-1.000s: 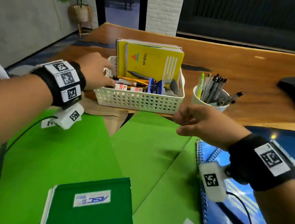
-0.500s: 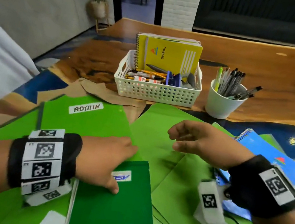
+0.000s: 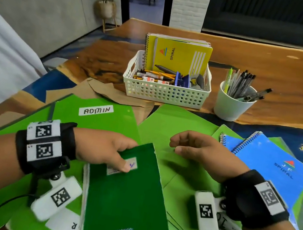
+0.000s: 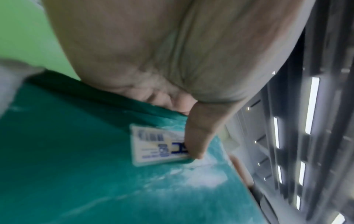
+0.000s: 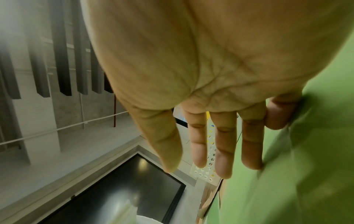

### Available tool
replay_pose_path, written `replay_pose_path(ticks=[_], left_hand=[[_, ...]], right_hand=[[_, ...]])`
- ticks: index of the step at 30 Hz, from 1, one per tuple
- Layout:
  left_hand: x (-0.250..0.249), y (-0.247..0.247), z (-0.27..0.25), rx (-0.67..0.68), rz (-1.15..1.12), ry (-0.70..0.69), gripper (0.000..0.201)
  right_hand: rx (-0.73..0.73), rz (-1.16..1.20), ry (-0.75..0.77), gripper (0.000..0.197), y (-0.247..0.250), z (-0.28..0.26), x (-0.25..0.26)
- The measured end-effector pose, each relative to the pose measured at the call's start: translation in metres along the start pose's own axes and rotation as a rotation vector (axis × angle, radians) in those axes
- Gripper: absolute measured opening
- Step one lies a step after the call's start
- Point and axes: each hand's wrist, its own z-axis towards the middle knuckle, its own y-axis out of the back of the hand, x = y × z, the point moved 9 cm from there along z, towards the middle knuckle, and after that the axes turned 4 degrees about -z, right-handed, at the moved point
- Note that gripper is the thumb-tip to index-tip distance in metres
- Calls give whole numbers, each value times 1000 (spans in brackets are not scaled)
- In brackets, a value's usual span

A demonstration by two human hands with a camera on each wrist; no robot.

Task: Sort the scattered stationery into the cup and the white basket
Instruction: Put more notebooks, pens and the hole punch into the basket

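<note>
Fingers of the left hand pinched the top corner of a dark green notebook, thumb on its label, the book lying on the green folders. Right hand hovered beside it, loosely spread, holding nothing. Farther back stood the white basket with yellow spiral notebooks, beside it the white cup of pens.
</note>
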Motion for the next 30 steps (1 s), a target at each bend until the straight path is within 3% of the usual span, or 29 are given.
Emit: replay_pose_path(ticks=[3,4,6,7,9,10,12,13,14,16,18,20,22,24,26,30], left_hand=[[-9,26,-2,-60,-448,-145,48],[-14,37,-2,-92,-586,-196,43],[-21,59,-3,-177,-807,-269,38],[-20,68,-3,-227,-874,-296,42],[-20,80,-1,-313,-944,-348,46],[-19,82,2,-344,-968,-368,46],[-18,83,9,-391,-948,-391,45],[-17,85,12,-436,-879,-380,43],[-16,91,12,-520,-763,-348,41],[-19,118,1,-785,-439,-264,53],[-40,142,-19,-1004,-74,-250,82],[-85,139,-24,-966,375,-334,85],[-118,127,-12,-801,656,-374,72],[-140,130,-7,-683,562,-398,44],[-165,148,-9,-677,425,-437,28],[-220,208,-19,-970,699,-377,22]], right_hand=[[8,79,-2,26,2,-7,6],[-1,116,9,49,3,-10,10],[-81,202,7,126,15,-13,10],[-44,328,-1,137,13,-12,8],[67,671,-42,111,1,-8,15],[49,758,-56,101,2,-7,14],[-62,684,-14,65,13,-1,8],[-148,603,26,42,21,1,6],[-223,533,54,31,27,1,5],[-298,429,88,36,36,3,4],[-346,354,116,38,43,3,7],[-349,258,173,37,47,6,26],[-345,148,228,36,52,13,50],[-387,113,271,34,68,25,69],[-442,197,288,31,89,40,75],[-557,254,234,18,112,77,55]])
